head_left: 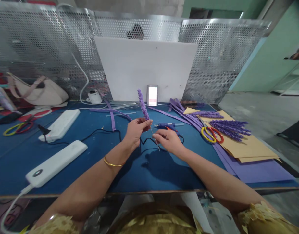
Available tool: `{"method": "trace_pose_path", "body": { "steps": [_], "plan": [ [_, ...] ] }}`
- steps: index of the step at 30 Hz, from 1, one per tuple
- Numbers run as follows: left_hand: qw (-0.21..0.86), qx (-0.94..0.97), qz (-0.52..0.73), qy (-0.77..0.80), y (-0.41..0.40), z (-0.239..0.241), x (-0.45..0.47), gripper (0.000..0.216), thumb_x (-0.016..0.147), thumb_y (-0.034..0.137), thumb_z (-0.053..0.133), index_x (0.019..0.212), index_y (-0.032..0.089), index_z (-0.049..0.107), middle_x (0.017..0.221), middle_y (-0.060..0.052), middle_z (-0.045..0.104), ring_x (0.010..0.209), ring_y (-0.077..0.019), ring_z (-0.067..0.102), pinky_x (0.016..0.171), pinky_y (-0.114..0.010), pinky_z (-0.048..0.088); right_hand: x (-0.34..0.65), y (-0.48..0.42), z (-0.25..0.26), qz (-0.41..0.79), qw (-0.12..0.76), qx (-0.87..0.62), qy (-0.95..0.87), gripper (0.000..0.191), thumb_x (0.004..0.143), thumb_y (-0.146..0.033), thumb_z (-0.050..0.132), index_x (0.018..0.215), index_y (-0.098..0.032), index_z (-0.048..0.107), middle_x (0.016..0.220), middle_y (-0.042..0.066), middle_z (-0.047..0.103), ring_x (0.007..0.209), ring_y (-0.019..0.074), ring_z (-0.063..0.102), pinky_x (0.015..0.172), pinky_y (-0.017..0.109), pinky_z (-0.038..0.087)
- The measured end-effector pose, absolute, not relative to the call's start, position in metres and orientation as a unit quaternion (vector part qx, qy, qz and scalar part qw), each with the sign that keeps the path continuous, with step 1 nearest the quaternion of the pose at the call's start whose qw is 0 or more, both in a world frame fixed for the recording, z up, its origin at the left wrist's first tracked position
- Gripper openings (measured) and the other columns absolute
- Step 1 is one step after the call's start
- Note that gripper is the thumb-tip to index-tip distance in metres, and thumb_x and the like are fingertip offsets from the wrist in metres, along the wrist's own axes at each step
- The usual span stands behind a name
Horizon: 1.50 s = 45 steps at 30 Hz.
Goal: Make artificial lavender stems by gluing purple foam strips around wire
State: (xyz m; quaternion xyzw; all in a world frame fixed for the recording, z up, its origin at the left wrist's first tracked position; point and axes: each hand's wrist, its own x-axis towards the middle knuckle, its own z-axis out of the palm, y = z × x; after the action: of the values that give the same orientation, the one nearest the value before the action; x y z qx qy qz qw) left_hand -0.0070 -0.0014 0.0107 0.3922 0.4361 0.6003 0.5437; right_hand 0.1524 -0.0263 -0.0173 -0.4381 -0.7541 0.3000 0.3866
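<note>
My left hand [136, 131] is closed in a pinch on the base of a purple paper lavender sprig [142, 104], which stands upright above the blue table [95, 162]. My right hand [168, 140] pinches the thin wire stem [155, 138] just below the left hand's grip. A blue glue gun [167, 126] lies on the table right behind my right hand, its black cord trailing left.
Finished lavender sprigs [229, 128], yellow-and-red scissors [211, 134], purple strips and sheets and brown paper lie at the right. Two white power strips [55, 162] and another pair of scissors [16, 127] lie left. A perforated metal screen [42, 52] with a white board [144, 71] stands behind.
</note>
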Motion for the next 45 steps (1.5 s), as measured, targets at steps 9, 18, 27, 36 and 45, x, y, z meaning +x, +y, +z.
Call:
{"method": "trace_pose_path", "body": {
  "steps": [9, 18, 27, 36, 45],
  "plan": [
    [0.638, 0.537, 0.401, 0.38, -0.02, 0.011, -0.001, 0.029, 0.055, 0.032, 0.088, 0.064, 0.015, 0.066, 0.062, 0.001, 0.062, 0.054, -0.0088, 0.053, 0.059, -0.025, 0.044, 0.175, -0.01, 0.009, 0.478, 0.603, -0.366, -0.523, 0.034, 0.08, -0.052, 0.069, 0.092, -0.021, 0.074, 0.086, 0.002, 0.07, 0.066, 0.0112, 0.06, 0.061, 0.025, 0.044],
    [0.613, 0.592, 0.365, 0.375, -0.021, 0.013, -0.001, 0.035, 0.065, 0.049, 0.082, 0.073, 0.016, 0.072, 0.069, -0.003, 0.067, 0.062, -0.0128, 0.057, 0.063, -0.027, 0.047, 0.178, -0.006, 0.009, 0.546, 0.534, -0.342, -0.547, 0.03, 0.069, -0.041, 0.082, 0.064, -0.018, 0.062, 0.056, -0.004, 0.058, 0.053, 0.0096, 0.051, 0.056, 0.024, 0.039],
    [0.523, 0.567, 0.485, 0.412, -0.027, 0.015, 0.005, 0.033, 0.059, 0.033, 0.086, 0.077, 0.016, 0.065, 0.073, 0.0, 0.067, 0.069, -0.0145, 0.061, 0.064, -0.027, 0.048, 0.169, -0.015, 0.013, 0.48, 0.546, -0.35, -0.59, 0.035, 0.067, -0.043, 0.081, 0.06, -0.019, 0.057, 0.052, -0.004, 0.058, 0.053, 0.0109, 0.052, 0.058, 0.026, 0.041],
    [0.274, 0.677, 0.519, 0.444, -0.033, 0.012, 0.007, 0.007, 0.072, 0.026, 0.074, 0.072, 0.022, 0.068, 0.074, 0.0, 0.069, 0.069, -0.0159, 0.061, 0.071, -0.027, 0.046, 0.166, -0.016, 0.007, 0.466, 0.542, -0.383, -0.585, 0.038, 0.068, -0.046, 0.08, 0.059, -0.02, 0.054, 0.051, -0.003, 0.058, 0.052, 0.0122, 0.056, 0.057, 0.026, 0.042],
    [0.17, 0.74, 0.473, 0.446, -0.029, 0.005, 0.004, 0.01, 0.085, 0.024, 0.061, 0.077, 0.021, 0.066, 0.077, -0.002, 0.065, 0.072, -0.0166, 0.056, 0.071, -0.028, 0.039, 0.166, -0.012, 0.004, 0.466, 0.53, -0.373, -0.602, 0.031, 0.071, -0.038, 0.076, 0.061, -0.019, 0.054, 0.052, -0.004, 0.058, 0.054, 0.0126, 0.058, 0.058, 0.026, 0.045]
  ]
}}
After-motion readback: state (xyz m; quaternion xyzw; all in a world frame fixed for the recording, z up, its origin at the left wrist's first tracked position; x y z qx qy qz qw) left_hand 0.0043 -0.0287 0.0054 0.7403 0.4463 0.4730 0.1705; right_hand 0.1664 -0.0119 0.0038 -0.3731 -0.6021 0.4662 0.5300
